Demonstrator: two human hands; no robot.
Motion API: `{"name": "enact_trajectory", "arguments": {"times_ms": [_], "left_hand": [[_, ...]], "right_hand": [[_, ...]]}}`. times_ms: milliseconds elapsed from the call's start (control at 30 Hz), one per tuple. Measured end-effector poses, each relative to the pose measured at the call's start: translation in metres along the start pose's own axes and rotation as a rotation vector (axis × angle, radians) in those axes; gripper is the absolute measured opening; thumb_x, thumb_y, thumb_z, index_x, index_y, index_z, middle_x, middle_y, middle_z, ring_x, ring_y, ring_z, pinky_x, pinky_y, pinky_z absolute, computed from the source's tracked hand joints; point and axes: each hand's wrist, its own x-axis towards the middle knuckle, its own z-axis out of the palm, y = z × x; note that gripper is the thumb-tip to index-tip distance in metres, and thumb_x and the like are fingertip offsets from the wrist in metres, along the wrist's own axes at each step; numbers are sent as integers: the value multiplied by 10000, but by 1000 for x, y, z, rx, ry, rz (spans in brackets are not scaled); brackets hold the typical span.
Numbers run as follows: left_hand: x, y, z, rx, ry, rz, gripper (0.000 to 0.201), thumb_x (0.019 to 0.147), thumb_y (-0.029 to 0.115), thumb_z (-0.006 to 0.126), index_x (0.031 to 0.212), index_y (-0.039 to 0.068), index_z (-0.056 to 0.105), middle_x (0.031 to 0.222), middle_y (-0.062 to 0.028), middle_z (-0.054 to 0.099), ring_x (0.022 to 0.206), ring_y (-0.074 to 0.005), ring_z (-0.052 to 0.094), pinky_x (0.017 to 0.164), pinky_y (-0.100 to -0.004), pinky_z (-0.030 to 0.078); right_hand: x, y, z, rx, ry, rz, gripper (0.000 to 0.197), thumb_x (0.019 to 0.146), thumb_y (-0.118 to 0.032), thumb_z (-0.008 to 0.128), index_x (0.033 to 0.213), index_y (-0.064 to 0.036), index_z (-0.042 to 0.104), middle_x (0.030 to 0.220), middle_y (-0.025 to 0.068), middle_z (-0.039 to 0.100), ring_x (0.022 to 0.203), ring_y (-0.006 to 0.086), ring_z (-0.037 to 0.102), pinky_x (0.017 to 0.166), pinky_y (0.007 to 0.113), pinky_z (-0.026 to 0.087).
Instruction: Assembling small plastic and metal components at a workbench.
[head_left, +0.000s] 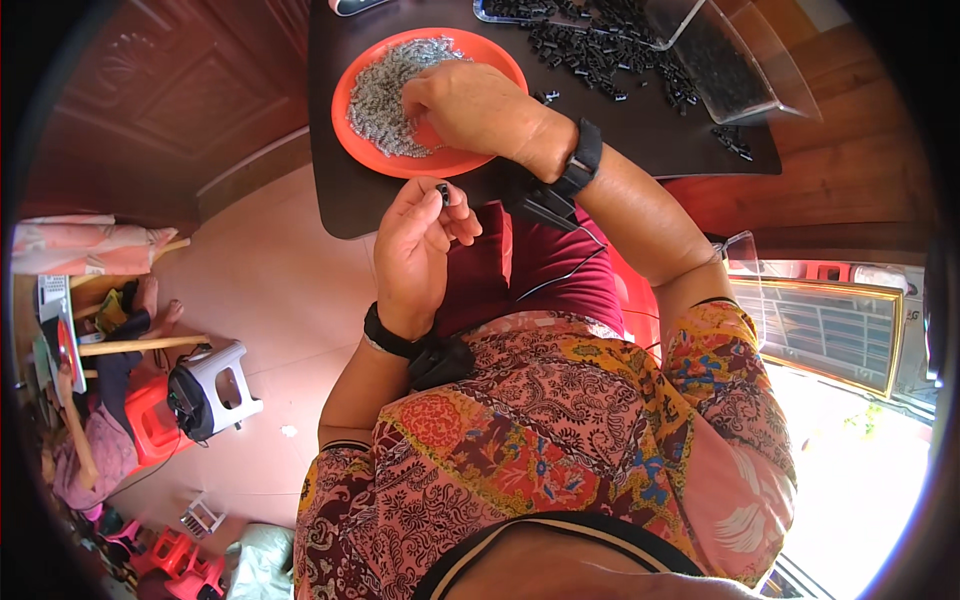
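Observation:
My left hand is raised just off the near edge of the dark table. Between its thumb and index finger it pinches a small black plastic piece, while the other fingers curl loosely. Over the round orange-red plate, my right hand reaches down with its fingertips at a heap of small silvery metal pieces. Those fingers are bent together, and whatever they hold is hidden behind the hand.
Many loose black pieces lie at the table's far right, beside a clear plastic box. A grey-white stool and a red stool stand on the tiled floor to the left, near another person's feet.

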Motion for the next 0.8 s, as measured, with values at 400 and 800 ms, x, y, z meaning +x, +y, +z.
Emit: {"name": "enact_trajectory", "arguments": {"times_ms": [400,800], "left_hand": [[6,5,19,24,-23,57,195,961,228,459,973,38,499,752,-40,494,653,-142,480,610,-257,386],[7,-1,34,80,-17,49,187,983,232,453,935,54,478,756,-32,477,646,-132,472,592,-242,373]], "right_hand": [[-54,-21,-41,1198,-70,166,126,872,-72,637,965,10,658,855,32,665,801,107,631,777,255,505],[-83,-24,-39,1309,-8,183,92,907,-32,600,969,33,623,848,37,654,767,91,626,730,229,514]]}}
